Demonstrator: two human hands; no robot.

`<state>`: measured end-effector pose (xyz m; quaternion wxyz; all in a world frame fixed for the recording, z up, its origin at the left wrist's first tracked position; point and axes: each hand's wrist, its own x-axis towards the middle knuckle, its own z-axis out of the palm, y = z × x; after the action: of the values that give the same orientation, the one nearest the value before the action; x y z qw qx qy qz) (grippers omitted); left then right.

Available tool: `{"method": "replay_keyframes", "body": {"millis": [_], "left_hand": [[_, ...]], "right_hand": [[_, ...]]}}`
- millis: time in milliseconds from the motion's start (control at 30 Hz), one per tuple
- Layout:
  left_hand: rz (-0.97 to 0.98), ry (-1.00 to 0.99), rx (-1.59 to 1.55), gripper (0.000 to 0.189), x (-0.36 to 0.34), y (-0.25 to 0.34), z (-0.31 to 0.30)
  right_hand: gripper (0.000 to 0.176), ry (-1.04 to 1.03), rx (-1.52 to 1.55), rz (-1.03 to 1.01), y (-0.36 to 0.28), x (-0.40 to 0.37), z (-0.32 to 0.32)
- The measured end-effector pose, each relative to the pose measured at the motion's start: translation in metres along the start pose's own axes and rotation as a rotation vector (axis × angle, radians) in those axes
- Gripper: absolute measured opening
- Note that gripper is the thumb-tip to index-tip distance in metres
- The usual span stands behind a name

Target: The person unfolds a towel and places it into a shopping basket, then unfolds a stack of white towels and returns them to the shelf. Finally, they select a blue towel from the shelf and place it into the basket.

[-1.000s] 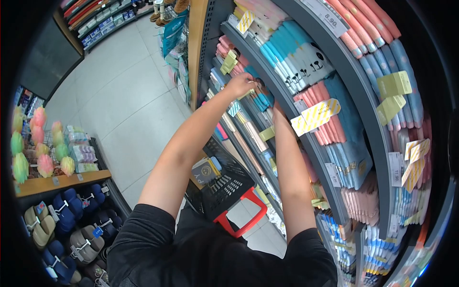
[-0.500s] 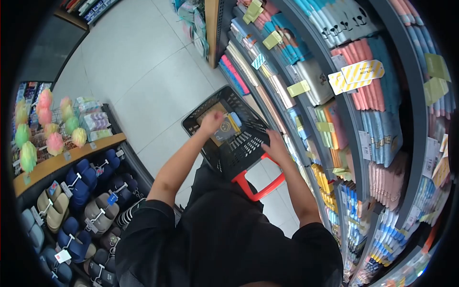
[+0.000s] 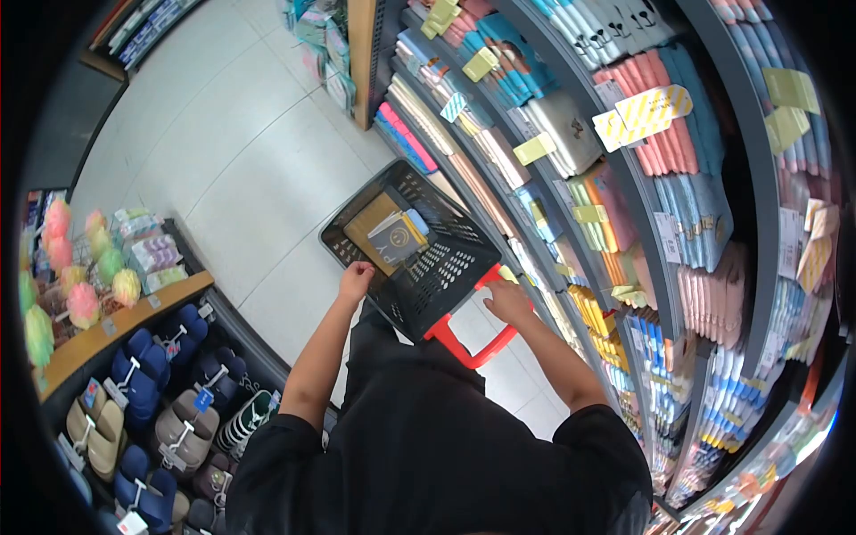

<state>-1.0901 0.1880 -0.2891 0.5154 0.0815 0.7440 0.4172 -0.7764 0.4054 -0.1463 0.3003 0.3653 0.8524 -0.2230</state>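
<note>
A black shopping basket (image 3: 446, 267) with a red handle (image 3: 464, 343) sits low in front of me, on the tiled floor beside the shelves. Inside it lie a tan packet (image 3: 370, 225) and a dark packet with a yellow smiley (image 3: 397, 239). My left hand (image 3: 356, 279) grips the basket's near left rim. My right hand (image 3: 508, 300) rests on the red handle at the basket's right corner, fingers curled over it.
Grey curved shelves (image 3: 624, 169) packed with folded socks and towels and yellow price tags run along my right. Slippers (image 3: 147, 374) on racks and pastel bath puffs (image 3: 85, 267) fill the display to my left. The pale tiled aisle (image 3: 241, 152) stretches ahead.
My hands came down from the upper shelf to the basket. The left hand dipped inside it, then moved to its rim; the right hand took the red handle.
</note>
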Motion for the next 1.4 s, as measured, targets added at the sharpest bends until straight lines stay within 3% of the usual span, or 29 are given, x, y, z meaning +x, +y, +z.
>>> {"method": "replay_keyframes", "body": {"millis": [167,200,300,333,433,467,533,567,700,867,933,1100,1267,1400], "left_hand": [[0.078,-0.043,0.073,0.015,0.004,-0.025,0.003],[0.055,-0.047,0.089,0.024,0.006,-0.033,0.005],[0.054,-0.126,0.115,0.024,0.004,-0.045,0.013],[0.086,-0.148,0.140,0.018,0.002,-0.045,0.017],[0.093,-0.178,0.141,0.023,-0.014,-0.027,0.029],[0.205,-0.193,0.265,0.025,-0.022,-0.017,0.034],[0.432,-0.199,0.504,0.031,-0.048,0.024,0.045],[0.478,-0.253,0.456,0.033,-0.067,0.049,0.055],[0.681,-0.540,0.518,0.041,-0.126,0.099,0.113],[0.535,-0.815,0.692,0.055,-0.186,0.097,0.195],[0.573,-0.658,0.698,0.059,-0.197,0.067,0.222],[0.553,-0.267,0.741,0.039,-0.200,0.011,0.261],[0.515,-0.110,0.816,0.036,-0.224,0.016,0.269],[0.525,-0.032,0.836,0.039,-0.229,0.013,0.260]], "right_hand": [[0.041,0.024,0.035,0.021,-0.005,-0.001,0.008],[0.041,0.044,0.053,0.022,-0.004,0.000,0.013],[0.039,0.127,0.071,0.012,-0.011,-0.015,0.014],[0.038,0.159,0.072,0.007,-0.015,-0.024,0.010],[0.038,0.258,-0.049,-0.031,-0.020,-0.052,0.003],[0.029,0.333,-0.042,-0.041,-0.015,-0.055,0.016],[0.022,0.280,-0.084,-0.057,-0.020,-0.065,0.010],[0.019,0.253,-0.109,-0.077,-0.021,-0.067,0.006],[0.011,0.535,-0.009,-0.172,-0.019,-0.061,0.018],[0.010,0.588,0.148,-0.280,0.000,-0.058,0.025],[0.010,0.656,0.089,-0.366,0.010,-0.062,0.029],[0.013,0.743,0.047,-0.413,0.040,-0.083,0.048],[0.019,0.742,-0.001,-0.385,0.048,-0.088,0.064],[0.031,0.659,0.030,-0.545,0.049,-0.101,0.059]]}}
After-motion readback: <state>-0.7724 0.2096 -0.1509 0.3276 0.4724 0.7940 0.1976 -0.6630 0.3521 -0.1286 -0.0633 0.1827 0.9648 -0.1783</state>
